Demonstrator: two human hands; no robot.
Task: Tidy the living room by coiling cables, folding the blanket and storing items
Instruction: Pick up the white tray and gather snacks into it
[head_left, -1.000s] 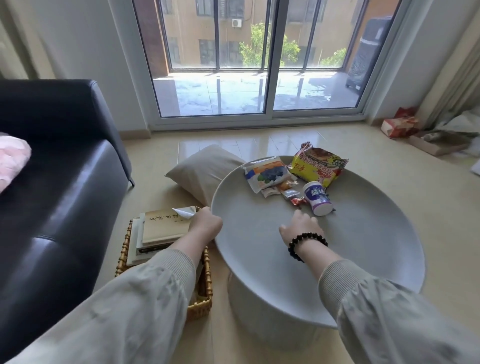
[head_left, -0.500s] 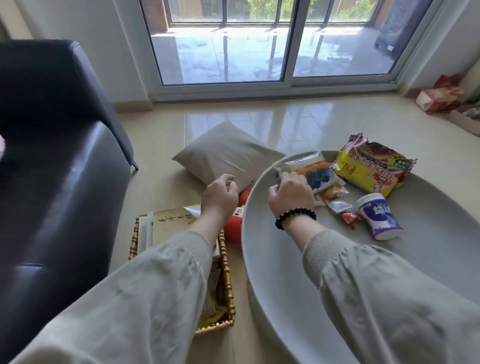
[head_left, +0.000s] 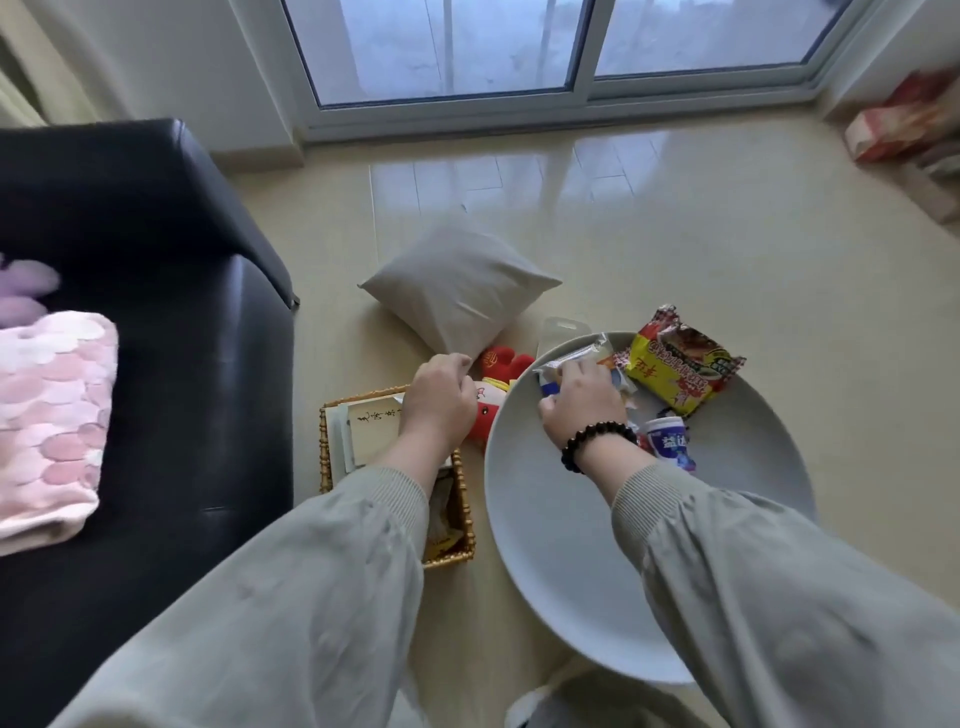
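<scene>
The right hand (head_left: 579, 404) grips the snack packet (head_left: 571, 356) in curled fingers at the far-left edge of the tabletop (head_left: 571, 545); best lift it clear of the noodle bag (head_left: 680, 371), then lower it into the wicker basket (head_left: 326, 452) by the left hand (head_left: 439, 402), whose curled fingers hide any hold.

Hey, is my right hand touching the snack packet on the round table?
Touching. The head view shows the right hand curled over the snack packet near the rim of the round table.

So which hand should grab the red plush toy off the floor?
Left. The left hand hovers right beside the toy and looks empty. The right hand is over the table, gripping a snack packet.
</scene>
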